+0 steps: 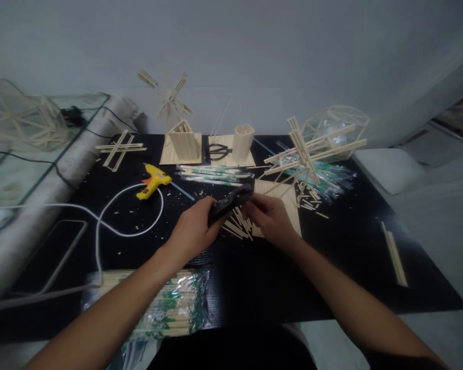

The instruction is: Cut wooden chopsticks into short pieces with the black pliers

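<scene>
My left hand point(196, 226) is wrapped round a black hand tool point(231, 199), possibly a cutter; its exact kind is hard to make out. Close to the tool's far end, my right hand point(270, 218) has its fingers pinched together; what lies between them is too small to tell. Below the two hands is a pile of short cut sticks point(237, 224). A square wooden base point(293, 208) lies partly under my right hand, with a windmill-like stick frame point(303, 154) over it.
A yellow glue gun point(154, 181) with a white cord lies left. Bagged chopsticks point(173, 308) lie at the front edge. Behind stand a stick tower point(185, 145), a round stick cup point(242, 143) and black scissors point(218, 151). Loose sticks point(394, 254) lie right.
</scene>
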Demonstrator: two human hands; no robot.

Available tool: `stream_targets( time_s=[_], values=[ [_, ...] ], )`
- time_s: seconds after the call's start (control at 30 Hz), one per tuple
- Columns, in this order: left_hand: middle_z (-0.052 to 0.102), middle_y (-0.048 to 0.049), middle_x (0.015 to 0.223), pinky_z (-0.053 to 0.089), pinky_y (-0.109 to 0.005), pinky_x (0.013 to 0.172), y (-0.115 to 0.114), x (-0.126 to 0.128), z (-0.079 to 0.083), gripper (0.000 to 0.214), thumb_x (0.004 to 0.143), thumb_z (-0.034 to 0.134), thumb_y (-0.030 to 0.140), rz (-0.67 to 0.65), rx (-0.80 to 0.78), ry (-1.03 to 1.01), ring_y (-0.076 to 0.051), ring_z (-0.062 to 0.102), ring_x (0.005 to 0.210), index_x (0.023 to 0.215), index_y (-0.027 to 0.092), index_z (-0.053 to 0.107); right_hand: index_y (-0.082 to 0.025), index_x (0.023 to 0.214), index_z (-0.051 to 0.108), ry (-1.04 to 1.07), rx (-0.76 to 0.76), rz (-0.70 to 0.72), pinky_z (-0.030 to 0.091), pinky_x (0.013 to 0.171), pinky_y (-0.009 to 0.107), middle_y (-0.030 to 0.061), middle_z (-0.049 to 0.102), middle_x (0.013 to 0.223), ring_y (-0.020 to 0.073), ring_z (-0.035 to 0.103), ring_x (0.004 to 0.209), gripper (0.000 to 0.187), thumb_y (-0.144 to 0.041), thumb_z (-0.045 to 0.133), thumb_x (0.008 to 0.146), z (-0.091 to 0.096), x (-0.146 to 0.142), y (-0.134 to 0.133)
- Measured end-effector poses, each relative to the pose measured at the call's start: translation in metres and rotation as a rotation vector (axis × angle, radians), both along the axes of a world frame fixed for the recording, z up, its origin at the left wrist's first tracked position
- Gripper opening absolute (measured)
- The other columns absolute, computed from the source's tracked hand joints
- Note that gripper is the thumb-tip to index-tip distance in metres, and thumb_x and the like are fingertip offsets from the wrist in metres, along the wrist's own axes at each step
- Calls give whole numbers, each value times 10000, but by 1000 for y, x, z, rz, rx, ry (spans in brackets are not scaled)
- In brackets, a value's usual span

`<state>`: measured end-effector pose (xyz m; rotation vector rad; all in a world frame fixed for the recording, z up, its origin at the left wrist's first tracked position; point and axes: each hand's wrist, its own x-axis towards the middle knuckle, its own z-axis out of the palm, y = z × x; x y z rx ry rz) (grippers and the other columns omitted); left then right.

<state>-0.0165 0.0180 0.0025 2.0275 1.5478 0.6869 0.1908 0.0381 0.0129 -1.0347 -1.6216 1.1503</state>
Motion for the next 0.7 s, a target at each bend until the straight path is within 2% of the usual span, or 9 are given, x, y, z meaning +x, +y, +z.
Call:
stream_targets(
  time_s=[0.17, 0.47, 0.7],
  values=[
    [681, -50, 836, 434, -338, 676, 1, -1, -1, 264, 961, 539, 482, 1, 8, 13, -215, 630, 733, 979, 225, 599, -195, 645, 610, -16, 13, 7, 314, 499, 248, -33, 472, 550, 105, 403, 521, 381, -409, 606, 961, 1, 0, -1],
    [673, -48, 855, 430, -348, 695, 1, 1, 3, 248, 965, 535, 467, -1, -8, 28, -227, 632, 776, 978, 225, 587, -187, 648, 616, -22, 19, -7, 329, 523, 251, -35, 478, 546, 113, 437, 541, 362, -385, 616, 952, 1, 0, -1],
    [626, -29, 730, 382, -327, 611, 1, 2, 3, 282, 952, 538, 496, 24, -30, 83, -215, 607, 656, 857, 231, 518, -180, 640, 619, -37, 28, -20, 321, 520, 248, -42, 488, 548, 98, 406, 518, 353, -345, 620, 951, 1, 0, -2]
  ],
)
